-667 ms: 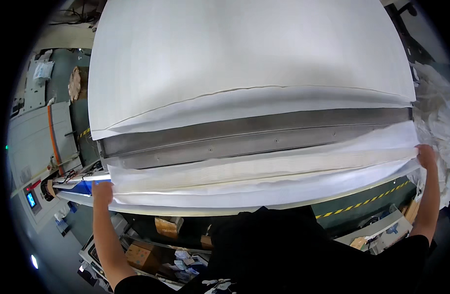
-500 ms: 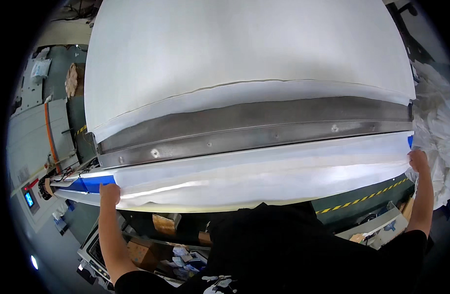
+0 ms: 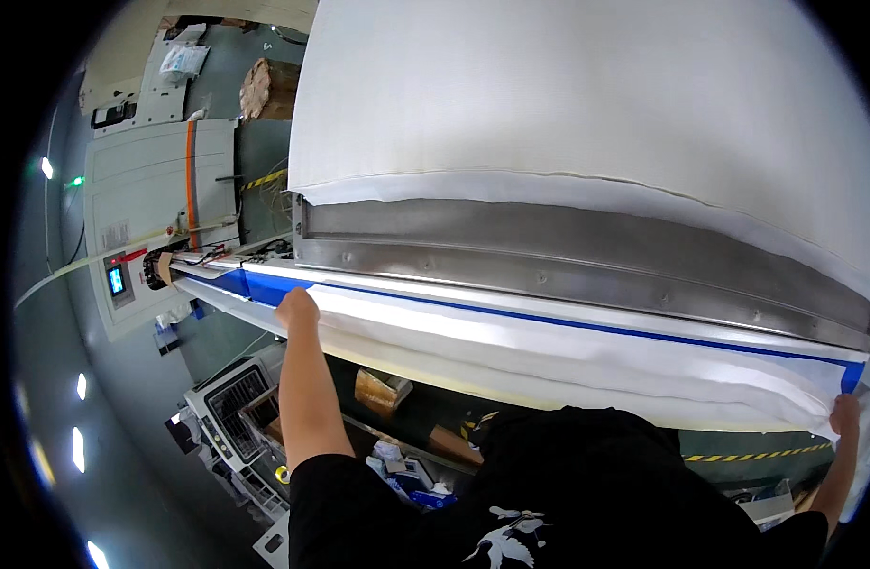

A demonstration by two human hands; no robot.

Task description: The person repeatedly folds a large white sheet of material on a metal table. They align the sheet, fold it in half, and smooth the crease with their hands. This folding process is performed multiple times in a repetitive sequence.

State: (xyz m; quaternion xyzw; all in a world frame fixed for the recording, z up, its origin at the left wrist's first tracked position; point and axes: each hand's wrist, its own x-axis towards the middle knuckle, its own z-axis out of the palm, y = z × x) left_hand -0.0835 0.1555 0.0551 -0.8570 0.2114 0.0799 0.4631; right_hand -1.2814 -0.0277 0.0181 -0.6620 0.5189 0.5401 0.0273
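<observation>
A long strip of white fabric (image 3: pixel 549 356) stretches between my two hands, in soft lengthwise folds. My left hand (image 3: pixel 297 311) is closed on its left end, beside the blue surface (image 3: pixel 275 288) of a long narrow board. At the far right, my right hand (image 3: pixel 844 417) is closed on the other end, just below a blue corner of that board. Beyond the strip runs a grey metal bar (image 3: pixel 586 251). A wide white cloth sheet (image 3: pixel 586 95) lies behind the bar, its near edge curving.
A white machine cabinet (image 3: pixel 150 180) with a small lit screen (image 3: pixel 116 280) stands at the left. Below the strip are a cardboard box (image 3: pixel 380 393) and a grey slotted crate (image 3: pixel 231 403). Yellow-black tape (image 3: pixel 767 454) marks the floor at the right.
The view has swung left, so the scene sits further right. The fabric strip has come toward me, baring a thin blue line along the board. Both hands keep their grip.
</observation>
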